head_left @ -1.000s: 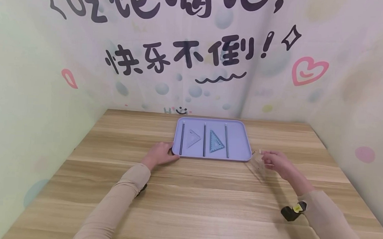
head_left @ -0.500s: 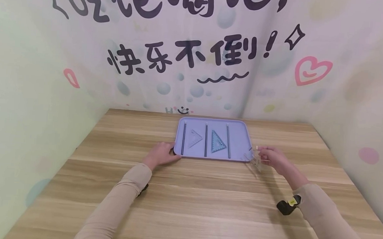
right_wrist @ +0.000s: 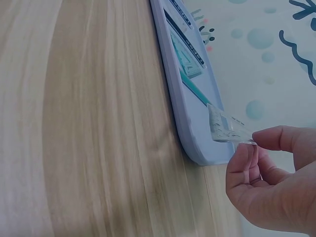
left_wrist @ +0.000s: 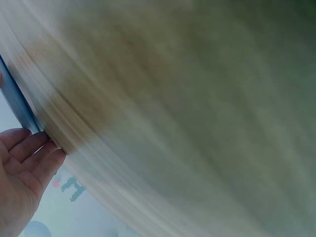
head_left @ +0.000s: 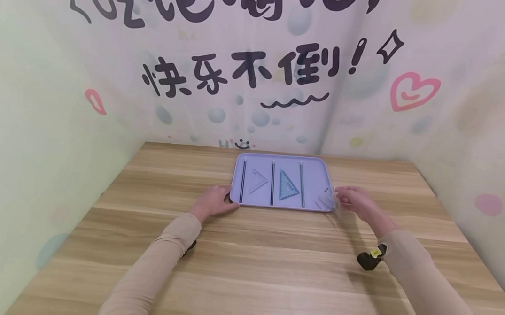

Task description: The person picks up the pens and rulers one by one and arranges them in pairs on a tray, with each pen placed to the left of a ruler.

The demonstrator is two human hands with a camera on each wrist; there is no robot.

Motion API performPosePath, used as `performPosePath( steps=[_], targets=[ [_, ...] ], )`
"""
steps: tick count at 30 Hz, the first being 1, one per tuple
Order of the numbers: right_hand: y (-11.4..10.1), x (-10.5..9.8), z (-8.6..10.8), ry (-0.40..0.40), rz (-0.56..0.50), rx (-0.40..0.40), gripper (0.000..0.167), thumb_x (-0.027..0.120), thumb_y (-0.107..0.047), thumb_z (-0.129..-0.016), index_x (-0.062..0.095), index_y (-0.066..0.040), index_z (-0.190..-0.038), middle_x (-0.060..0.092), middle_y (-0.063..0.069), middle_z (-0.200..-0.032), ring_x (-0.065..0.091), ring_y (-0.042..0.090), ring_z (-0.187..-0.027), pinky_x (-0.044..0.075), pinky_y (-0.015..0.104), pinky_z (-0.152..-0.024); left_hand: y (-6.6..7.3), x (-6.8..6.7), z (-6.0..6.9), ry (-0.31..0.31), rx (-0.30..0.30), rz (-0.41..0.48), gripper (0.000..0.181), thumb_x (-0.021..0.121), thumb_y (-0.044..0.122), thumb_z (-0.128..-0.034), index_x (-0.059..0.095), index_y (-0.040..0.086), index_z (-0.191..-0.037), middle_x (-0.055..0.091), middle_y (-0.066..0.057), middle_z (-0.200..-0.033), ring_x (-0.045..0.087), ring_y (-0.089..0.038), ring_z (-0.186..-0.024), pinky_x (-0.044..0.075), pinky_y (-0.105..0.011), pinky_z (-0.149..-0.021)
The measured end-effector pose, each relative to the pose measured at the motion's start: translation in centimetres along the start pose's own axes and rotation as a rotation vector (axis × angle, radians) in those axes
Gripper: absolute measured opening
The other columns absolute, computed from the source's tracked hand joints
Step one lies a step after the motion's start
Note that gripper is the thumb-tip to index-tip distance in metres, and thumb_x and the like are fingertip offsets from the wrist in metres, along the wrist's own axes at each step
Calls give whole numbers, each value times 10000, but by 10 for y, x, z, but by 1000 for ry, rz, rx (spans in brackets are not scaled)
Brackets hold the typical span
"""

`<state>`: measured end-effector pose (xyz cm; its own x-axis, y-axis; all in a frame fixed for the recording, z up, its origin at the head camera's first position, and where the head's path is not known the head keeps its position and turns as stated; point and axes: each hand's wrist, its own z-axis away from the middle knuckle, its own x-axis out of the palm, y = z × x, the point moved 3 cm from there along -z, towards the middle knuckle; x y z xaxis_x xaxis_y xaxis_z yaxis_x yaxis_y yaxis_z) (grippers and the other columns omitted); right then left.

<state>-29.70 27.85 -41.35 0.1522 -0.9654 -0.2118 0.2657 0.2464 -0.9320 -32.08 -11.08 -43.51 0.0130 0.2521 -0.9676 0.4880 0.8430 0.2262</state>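
A lavender tray (head_left: 315,179) lies at the back of the table. My left hand (head_left: 211,202) holds its near left corner, thumb along the front rim and fingers at the side; in the left wrist view those fingers (left_wrist: 34,153) touch the tray's edge. My right hand (head_left: 356,199) pinches a clear set square (head_left: 326,200) between thumb and fingertips, tilted over the tray's near right corner. In the right wrist view the clear set square (right_wrist: 228,127) is foreshortened. The tray bears dark pencils (head_left: 272,182), a teal pencil (head_left: 302,183), a clear triangle (head_left: 257,181) and a blue set square (head_left: 288,186).
A wood-grain table (head_left: 273,266) extends in front of the tray. Behind it hangs a pale printed cloth (head_left: 186,121) with dark lettering. Pale cloth walls stand on both sides. A black wrist camera (head_left: 368,261) sits below the right forearm.
My right hand has moved left and slightly away from me, bringing the clear set square from beside the tray to over its right end. The left hand keeps its place on the tray.
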Motion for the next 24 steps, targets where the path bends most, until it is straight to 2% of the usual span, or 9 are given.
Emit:
performPosePath(
  steps=[7, 16, 21, 24],
  targets=[
    [-3, 2, -8, 0, -19, -1, 439, 449, -169, -945, 384, 147, -1242, 509, -59, -804, 495, 30, -734, 463, 204, -734, 0, 1, 0, -12, -10, -11, 480, 623, 459, -794, 596, 39, -1025, 612, -50, -785, 537, -151, -681, 472, -330, -703],
    [-2, 6, -19, -2, -163, -7, 215, 449, -78, -924, 487, 74, -1070, 512, -55, -722, 491, 42, -662, 453, 198, -658, 1, 1, 1, -16, -23, 0, 509, 627, 457, -791, 591, 28, -1063, 622, -59, -801, 525, -140, -668, 474, -324, -704],
    [-3, 9, -21, -1, -168, -18, 344, 424, -58, -925, 396, 163, -1186, 507, -58, -700, 483, 37, -643, 445, 190, -644, 1, 0, 1, -13, -23, -3, 512, 628, 458, -787, 591, 26, -1060, 628, -66, -810, 543, -152, -684, 476, -335, -716],
    [-5, 11, -21, 0, -163, -32, 348, 415, -55, -926, 392, 170, -1189, 514, -63, -703, 486, 34, -645, 447, 188, -644, 0, 0, 0, -10, -22, -6, 521, 626, 461, -787, 589, 26, -1071, 633, -67, -826, 554, -156, -700, 477, -334, -723]
  ],
)
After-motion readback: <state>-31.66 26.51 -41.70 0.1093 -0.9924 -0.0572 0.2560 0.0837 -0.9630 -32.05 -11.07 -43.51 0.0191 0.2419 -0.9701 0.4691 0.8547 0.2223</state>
